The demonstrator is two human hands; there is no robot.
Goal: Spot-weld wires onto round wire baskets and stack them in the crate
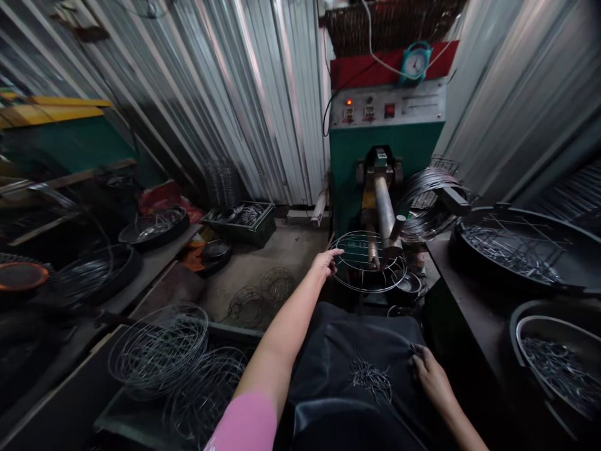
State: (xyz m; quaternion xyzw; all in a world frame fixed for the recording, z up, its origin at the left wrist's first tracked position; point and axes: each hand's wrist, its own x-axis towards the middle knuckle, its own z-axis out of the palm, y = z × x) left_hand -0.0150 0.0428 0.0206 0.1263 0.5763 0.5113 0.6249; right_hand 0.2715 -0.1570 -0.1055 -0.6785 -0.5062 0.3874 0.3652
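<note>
My left hand [325, 262] is closed on the left rim of a round wire rack [350, 282], its index finger stretched along the wires. The rack sits at the electrodes [373, 247] below the metal arm [385, 210] of a green machine [345, 169]. My right hand [429, 373] rests low at the right edge of the dark apron [323, 357], fingers bent together; a small dark piece seems to show at the fingertips, too small to name. A small pile of short wire pieces [370, 377] lies on the apron between my arms.
Wire baskets [162, 347] are heaped at the lower left. At the right stand a large black pan [582, 250] and a bucket [516, 332], both with metal pieces. A wire coil [429, 200] hangs beside the machine. A green crate [263, 235] is on the floor.
</note>
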